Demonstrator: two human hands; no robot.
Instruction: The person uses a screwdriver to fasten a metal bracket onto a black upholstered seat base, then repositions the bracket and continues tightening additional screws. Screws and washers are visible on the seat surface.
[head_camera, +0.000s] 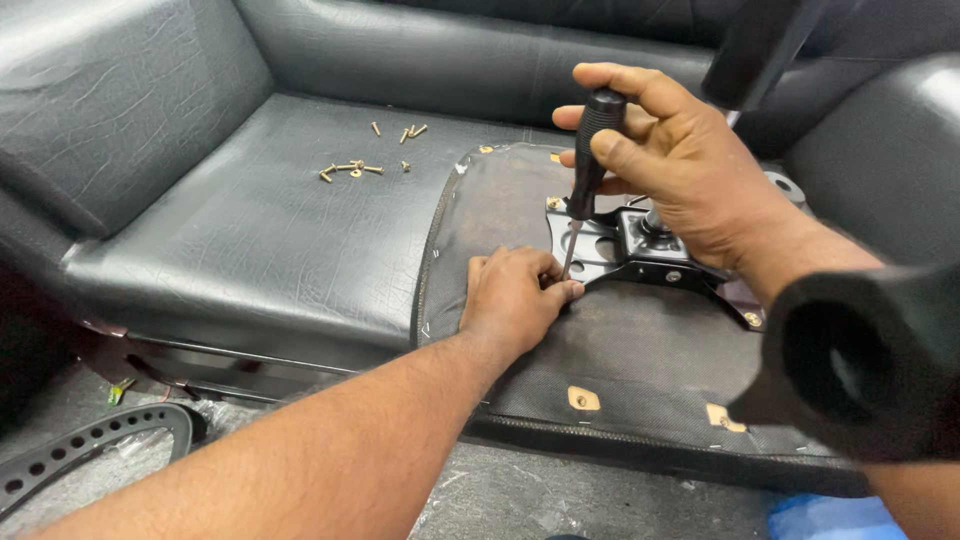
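An upturned chair seat (610, 350) lies underside up on a black leather sofa, with a black metal mounting plate (640, 255) fixed to it. My right hand (680, 160) grips a black-handled screwdriver (590, 160) held upright, its tip down at the plate's left corner. My left hand (515, 295) rests on the seat's fabric beside the tip, fingers pinched around the spot where the tip meets the plate; what they pinch is hidden.
Several loose brass screws (355, 168) lie on the sofa cushion (250, 230) at the back left. A black armrest (860, 360) juts up at the right foreground. A perforated black curved part (90, 440) lies on the grey floor at lower left.
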